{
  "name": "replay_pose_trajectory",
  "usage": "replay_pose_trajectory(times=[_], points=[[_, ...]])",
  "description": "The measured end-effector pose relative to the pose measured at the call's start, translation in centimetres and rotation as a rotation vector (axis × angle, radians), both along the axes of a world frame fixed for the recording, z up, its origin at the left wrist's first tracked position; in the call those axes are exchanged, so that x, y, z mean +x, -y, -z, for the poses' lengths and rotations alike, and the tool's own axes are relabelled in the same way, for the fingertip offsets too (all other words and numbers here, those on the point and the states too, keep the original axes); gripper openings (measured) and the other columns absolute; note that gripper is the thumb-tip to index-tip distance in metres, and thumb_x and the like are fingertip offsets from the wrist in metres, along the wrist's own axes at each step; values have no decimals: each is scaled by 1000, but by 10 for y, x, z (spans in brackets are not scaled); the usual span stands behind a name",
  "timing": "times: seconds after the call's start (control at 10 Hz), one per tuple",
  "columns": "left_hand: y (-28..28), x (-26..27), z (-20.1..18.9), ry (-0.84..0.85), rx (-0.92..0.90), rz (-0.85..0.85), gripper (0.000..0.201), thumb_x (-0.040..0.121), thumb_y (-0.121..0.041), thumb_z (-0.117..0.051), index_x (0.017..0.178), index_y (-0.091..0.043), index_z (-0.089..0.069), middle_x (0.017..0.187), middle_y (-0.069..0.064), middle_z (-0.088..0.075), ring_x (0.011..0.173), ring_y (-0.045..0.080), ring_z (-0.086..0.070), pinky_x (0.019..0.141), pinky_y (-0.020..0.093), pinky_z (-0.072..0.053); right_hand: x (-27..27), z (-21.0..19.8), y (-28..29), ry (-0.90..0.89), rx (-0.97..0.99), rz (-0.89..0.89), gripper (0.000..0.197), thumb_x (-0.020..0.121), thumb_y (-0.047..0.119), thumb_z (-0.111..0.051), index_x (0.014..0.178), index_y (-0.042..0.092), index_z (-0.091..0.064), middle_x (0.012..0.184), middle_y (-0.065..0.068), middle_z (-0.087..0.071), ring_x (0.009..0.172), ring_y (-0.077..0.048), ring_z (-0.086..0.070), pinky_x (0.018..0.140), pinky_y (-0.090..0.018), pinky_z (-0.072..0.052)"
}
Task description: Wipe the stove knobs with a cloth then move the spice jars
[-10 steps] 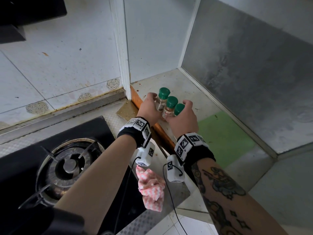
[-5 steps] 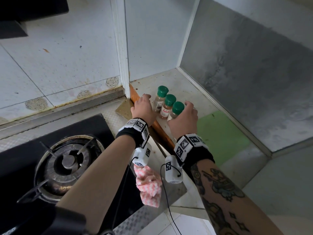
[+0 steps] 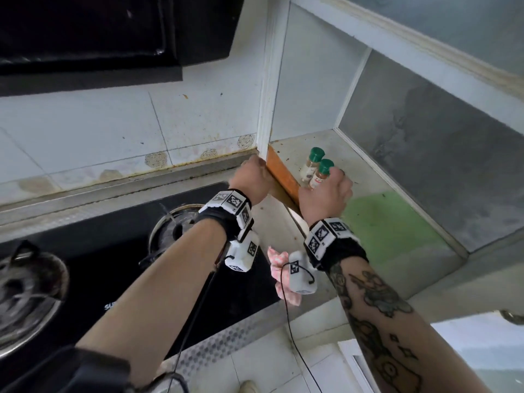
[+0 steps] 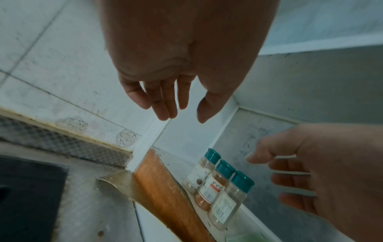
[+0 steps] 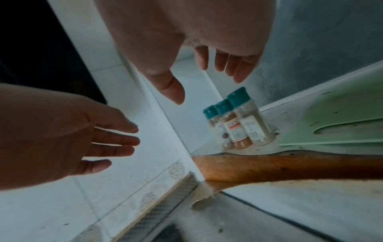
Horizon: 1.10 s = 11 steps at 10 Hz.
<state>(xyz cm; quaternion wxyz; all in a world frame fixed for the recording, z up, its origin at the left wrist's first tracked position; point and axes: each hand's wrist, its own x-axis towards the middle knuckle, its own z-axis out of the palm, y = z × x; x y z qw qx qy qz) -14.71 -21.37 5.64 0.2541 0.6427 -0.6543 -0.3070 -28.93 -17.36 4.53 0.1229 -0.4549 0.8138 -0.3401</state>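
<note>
Nearest me, the pink checked cloth (image 3: 279,268) lies crumpled on the steel counter edge (image 3: 226,340) beside the black gas stove (image 3: 119,268), partly hidden behind my right wrist band. The stove knobs themselves I cannot see from any view.

Above that, my left hand (image 3: 251,180) hangs over the counter just left of the brown wooden strip (image 3: 283,178) that edges the ledge. Its fingers (image 4: 163,101) are straight and loosely spread, thumb apart, and it has hold of nothing.

My right hand (image 3: 326,195) is past the strip, over the grey ledge (image 3: 292,151), with its fingers (image 5: 236,68) relaxed and slightly parted; it too holds nothing and sits just beside the jars without touching them (the wrist views show clear air between).

The three spice jars (image 4: 217,185) stand upright in a tight row on the ledge, touching one another, right behind the wooden strip. All have green caps; the middle one holds orange-brown powder and has a red mark on its label. From the head view only two caps show, the third being behind my right hand.

To their right lies a pale green mat (image 3: 380,222) on the ledge. Farther back are the white tiled wall (image 3: 85,131) and the dark range hood (image 3: 99,32).
</note>
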Motion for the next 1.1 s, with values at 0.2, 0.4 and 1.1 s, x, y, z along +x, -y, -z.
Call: replay_pose_trajectory(times=[0.2, 0.4, 1.1], points=[[-96, 75, -34, -24, -40, -15, 49, 81, -24, -57, 127, -13, -48, 120, 8, -62, 109, 27, -59, 95, 44, -49, 51, -23, -72, 36, 104, -82, 84, 76, 27, -70, 142, 16, -20, 142, -19, -24, 125, -38, -37, 101, -51, -42], [-210, 175, -56, -116, -102, -59, 40, 84, -22, -59, 122, -15, -54, 109, -1, -64, 98, 18, -62, 86, 30, -51, 118, -50, -160, 144, -73, -371, 72, 80, 21, -69, 141, 13, -32, 142, -11, -35, 131, -27, -36, 110, -36, -31], [-401, 370, -63, -144, -184, -542, 17, 82, -21, -63, 99, -20, -64, 85, -9, -65, 87, 15, -65, 79, 26, -49, 264, -102, -277, 211, -237, -776, 56, 84, 19, -65, 134, 17, -40, 130, -3, -49, 108, -9, -49, 86, -22, -37]])
